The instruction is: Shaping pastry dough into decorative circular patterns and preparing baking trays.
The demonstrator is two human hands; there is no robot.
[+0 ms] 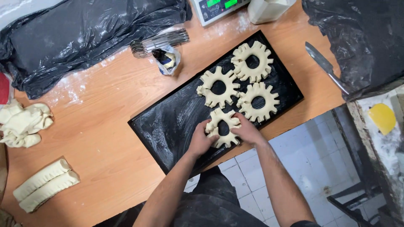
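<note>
Cupping the fourth dough ring (223,128) near the black tray's (168,126) front edge, both hands, left (201,141) and right (247,131), half-closed, should press lightly, keeping its notches spread.

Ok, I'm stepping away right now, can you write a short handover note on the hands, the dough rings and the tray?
Left hand and right hand: both pressed on the fourth dough ring at the near edge of the black tray, shaping it.
Done: three notched rings lie finished at the tray's far end.
Left: two notched dough logs at the table's near left and a heap of dough pieces beside them look unformed; much of the tray is bare.
</note>
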